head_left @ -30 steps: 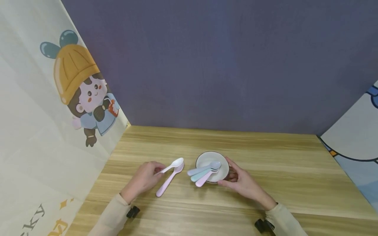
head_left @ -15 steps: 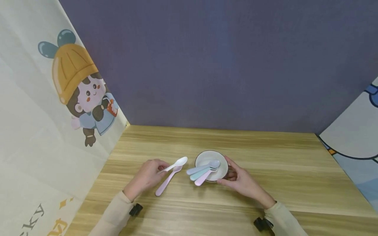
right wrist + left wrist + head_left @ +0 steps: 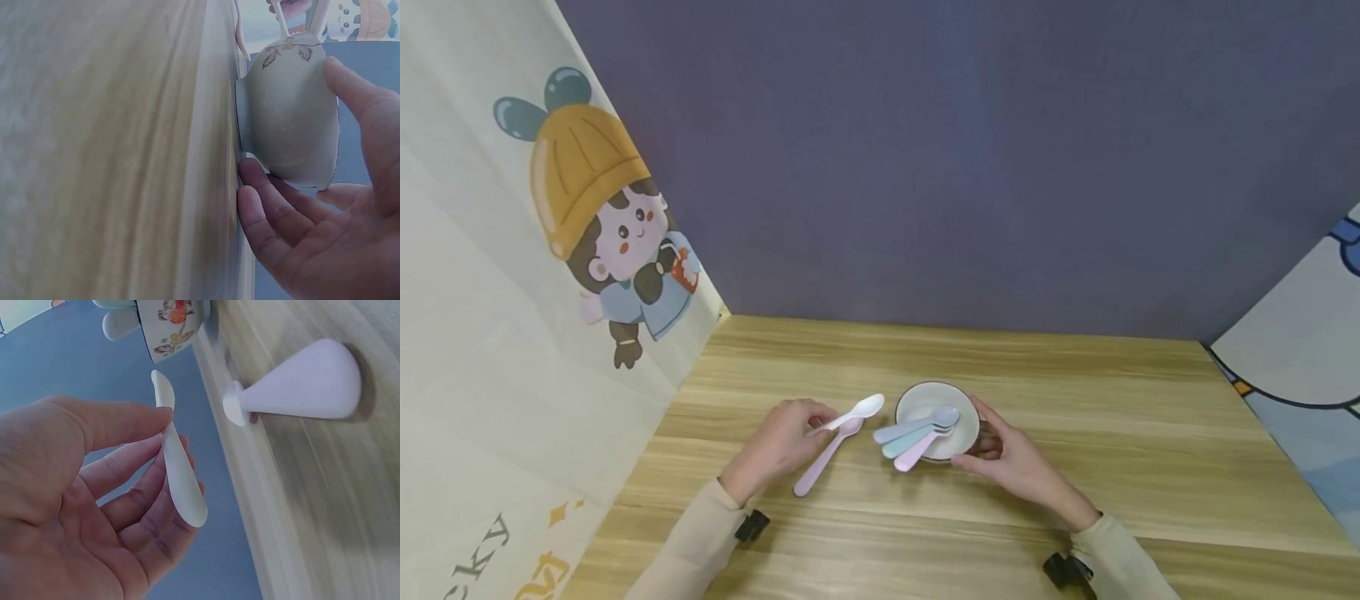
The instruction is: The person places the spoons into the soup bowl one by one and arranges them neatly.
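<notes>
Pinching white spoon (image 3: 869,406) in left hand (image 3: 782,442) near pink spoon (image 3: 822,462); gripping bowl (image 3: 917,403) of three spoons (image 3: 907,442) in right hand (image 3: 1021,465).

Head view: the left hand (image 3: 784,437) is hiding part of the white spoon's (image 3: 868,407) handle; the grey-blue spoon (image 3: 902,431) is covering most of the mint spoon's (image 3: 904,445) scoop. Lettering (image 3: 478,552) at 8 o'clock is running off-frame. Left wrist: ceramic bowl (image 3: 172,331), 12 o'clock, is overrunning the top edge. Right wrist: tabletop (image 3: 56,150) is blurring at 9 o'clock.
</notes>
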The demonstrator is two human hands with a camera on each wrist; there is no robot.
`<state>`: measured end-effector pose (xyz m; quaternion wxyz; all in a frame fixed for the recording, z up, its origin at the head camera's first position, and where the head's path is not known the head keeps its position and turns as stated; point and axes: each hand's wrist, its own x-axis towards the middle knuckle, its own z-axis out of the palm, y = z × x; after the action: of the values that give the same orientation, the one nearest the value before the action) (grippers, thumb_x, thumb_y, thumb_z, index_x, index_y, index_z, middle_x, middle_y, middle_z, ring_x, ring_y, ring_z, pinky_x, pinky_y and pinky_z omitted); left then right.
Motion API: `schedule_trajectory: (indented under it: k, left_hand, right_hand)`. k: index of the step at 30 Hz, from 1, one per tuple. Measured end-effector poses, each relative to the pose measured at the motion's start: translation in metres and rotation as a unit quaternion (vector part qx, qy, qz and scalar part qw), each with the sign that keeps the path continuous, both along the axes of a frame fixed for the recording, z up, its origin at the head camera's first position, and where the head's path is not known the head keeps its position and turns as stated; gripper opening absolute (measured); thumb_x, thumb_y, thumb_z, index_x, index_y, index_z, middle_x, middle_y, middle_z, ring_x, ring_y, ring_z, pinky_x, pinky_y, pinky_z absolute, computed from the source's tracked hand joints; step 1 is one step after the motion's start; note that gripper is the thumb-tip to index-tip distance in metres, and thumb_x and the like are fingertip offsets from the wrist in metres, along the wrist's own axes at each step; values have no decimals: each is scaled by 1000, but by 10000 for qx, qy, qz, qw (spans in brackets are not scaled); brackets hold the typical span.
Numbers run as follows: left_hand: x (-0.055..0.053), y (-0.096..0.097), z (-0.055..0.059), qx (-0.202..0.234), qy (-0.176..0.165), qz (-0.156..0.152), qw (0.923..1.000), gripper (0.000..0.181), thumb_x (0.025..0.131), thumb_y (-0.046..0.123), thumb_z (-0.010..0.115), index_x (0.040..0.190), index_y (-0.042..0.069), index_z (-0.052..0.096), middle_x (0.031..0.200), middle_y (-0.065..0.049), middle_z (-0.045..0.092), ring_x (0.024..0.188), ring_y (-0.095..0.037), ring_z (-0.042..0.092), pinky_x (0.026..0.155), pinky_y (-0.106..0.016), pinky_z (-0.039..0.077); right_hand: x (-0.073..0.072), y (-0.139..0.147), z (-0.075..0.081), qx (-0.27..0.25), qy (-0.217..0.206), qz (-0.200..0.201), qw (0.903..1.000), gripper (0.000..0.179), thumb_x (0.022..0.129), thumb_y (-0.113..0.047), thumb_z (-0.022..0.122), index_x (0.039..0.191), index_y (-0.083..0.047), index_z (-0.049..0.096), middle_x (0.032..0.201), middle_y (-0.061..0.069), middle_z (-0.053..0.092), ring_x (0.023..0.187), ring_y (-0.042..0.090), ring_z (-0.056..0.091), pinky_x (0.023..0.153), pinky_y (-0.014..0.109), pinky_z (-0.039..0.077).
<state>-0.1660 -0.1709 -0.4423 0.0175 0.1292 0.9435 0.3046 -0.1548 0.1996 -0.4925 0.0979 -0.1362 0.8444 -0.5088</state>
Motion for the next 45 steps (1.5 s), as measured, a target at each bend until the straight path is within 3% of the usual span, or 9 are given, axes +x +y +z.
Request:
schedule_trajectory:
  k: [23, 34, 45]
  left_hand:
    - [-6, 19, 9, 184, 9, -347, 9992, 16, 93, 13, 80, 108, 15, 84, 96, 2, 79, 84, -10, 68, 76, -31, 56]
    - [-8, 30, 14, 256, -159, -465, 9985, 22, 94, 9, 77, 116, 10, 82, 99, -4, 78, 79, -11, 64, 64, -25, 54]
    - [-10, 38, 17, 99, 25, -572, 9983, 22, 93, 9, 76, 114, 13, 83, 100, -3, 79, 82, -12, 66, 74, -30, 56]
  right_hand:
    - [0, -1, -1, -82, -7, -10, 10000, 110, 87, -30, 90, 170, -6, 21, 136, 23, 69, 109, 20, 75, 88, 20, 61]
    - [1, -1, -1, 51, 130, 27, 9999, 110, 88, -33, 89, 170, -5, 21, 132, 21, 72, 108, 19, 75, 88, 21, 61]
    - [1, -1, 1, 112, 104, 26, 9999, 110, 88, -34, 89, 170, -5, 21, 132, 21, 72, 108, 21, 76, 87, 20, 60]
